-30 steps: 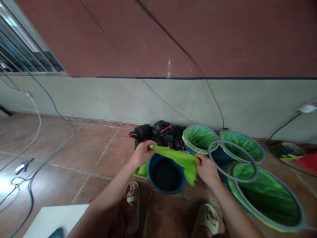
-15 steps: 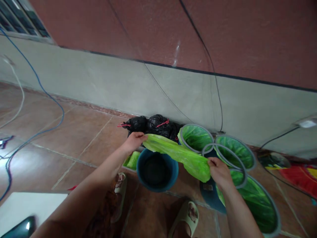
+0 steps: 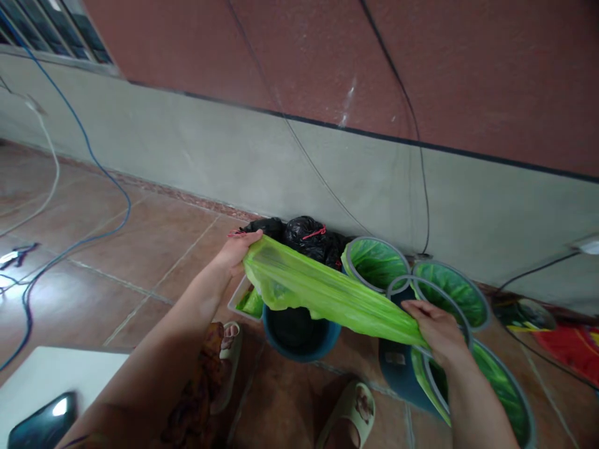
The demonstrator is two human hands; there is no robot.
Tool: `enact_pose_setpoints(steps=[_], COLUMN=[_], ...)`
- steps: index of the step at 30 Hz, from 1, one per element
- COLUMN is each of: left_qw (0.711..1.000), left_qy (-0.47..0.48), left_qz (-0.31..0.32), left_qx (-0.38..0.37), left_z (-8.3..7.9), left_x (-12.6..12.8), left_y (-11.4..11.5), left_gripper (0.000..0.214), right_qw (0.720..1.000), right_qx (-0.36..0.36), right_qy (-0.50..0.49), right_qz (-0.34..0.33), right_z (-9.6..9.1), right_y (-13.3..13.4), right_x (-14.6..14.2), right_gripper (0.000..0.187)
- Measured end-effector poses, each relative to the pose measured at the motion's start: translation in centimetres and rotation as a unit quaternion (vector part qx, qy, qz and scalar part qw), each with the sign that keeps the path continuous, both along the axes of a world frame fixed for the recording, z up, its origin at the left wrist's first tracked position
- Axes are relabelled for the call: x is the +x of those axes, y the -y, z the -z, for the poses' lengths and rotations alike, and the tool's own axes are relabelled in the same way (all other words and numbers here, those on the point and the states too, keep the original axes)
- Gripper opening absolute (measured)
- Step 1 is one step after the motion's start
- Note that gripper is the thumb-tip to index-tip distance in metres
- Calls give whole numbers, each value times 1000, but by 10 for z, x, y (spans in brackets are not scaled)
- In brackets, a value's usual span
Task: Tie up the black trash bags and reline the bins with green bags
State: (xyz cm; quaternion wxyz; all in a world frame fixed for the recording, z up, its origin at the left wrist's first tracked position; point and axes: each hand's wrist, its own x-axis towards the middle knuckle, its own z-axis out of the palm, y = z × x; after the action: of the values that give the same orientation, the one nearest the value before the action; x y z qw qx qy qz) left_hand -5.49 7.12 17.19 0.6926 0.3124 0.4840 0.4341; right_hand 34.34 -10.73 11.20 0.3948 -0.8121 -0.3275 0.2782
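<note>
A green plastic bag (image 3: 322,293) is stretched between my two hands, its top edge pulled fairly straight. My left hand (image 3: 236,251) pinches one end, near the black bundles by the wall. The other end is gripped in my right hand (image 3: 435,327), beside a loose grey ring (image 3: 433,285). Below the bag stands a blue bin (image 3: 302,352) with a dark inside, partly covered by the bag. To the right are several bins lined with green bags, among them a lined bin (image 3: 377,262) at the wall. A light tray (image 3: 238,299) with green plastic sits left of the blue bin.
Black tied bags (image 3: 306,237) lie against the wall. A white surface (image 3: 70,368) with a dark phone (image 3: 44,421) is at lower left. Blue cable (image 3: 100,165) runs over the left floor. A red item (image 3: 568,352) lies at far right. My sandals flank the blue bin.
My hands have moved further apart, drawing the green bag wider and tauter. My left hand rose slightly to the left; my right hand went right and a little down.
</note>
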Motion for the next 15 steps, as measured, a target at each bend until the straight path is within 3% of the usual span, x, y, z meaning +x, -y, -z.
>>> enact_pose_setpoints(steps=[3,7,9,11,13,15], left_qw=[1000,999,1000,998,986,949], left_qy=[0,-4,-4,-15,-53,-131], left_qz=[-9,-14,-13,6,67,165], left_qx=[-18,-32,-1,63,145,236], left_z=[3,7,5,2,1,3], left_x=[-4,-1,1,4,11,23], left_y=[-3,-4,-3,2,14,33], left_gripper=[15,13,12,14,25,33], right_qw=[995,960,939,933,961,995], right_qx=[-6,-96,-115,-82,-24,28], right_qy=[99,261,324,350,275,74], right_qz=[31,27,14,4,-18,-60], right_z=[4,2,0,-3,-6,-10], right_y=[1,-2,-5,-9,-15,-20], right_x=[9,4,-5,-21,-43,-71], right_gripper=[38,44,47,50,52,53])
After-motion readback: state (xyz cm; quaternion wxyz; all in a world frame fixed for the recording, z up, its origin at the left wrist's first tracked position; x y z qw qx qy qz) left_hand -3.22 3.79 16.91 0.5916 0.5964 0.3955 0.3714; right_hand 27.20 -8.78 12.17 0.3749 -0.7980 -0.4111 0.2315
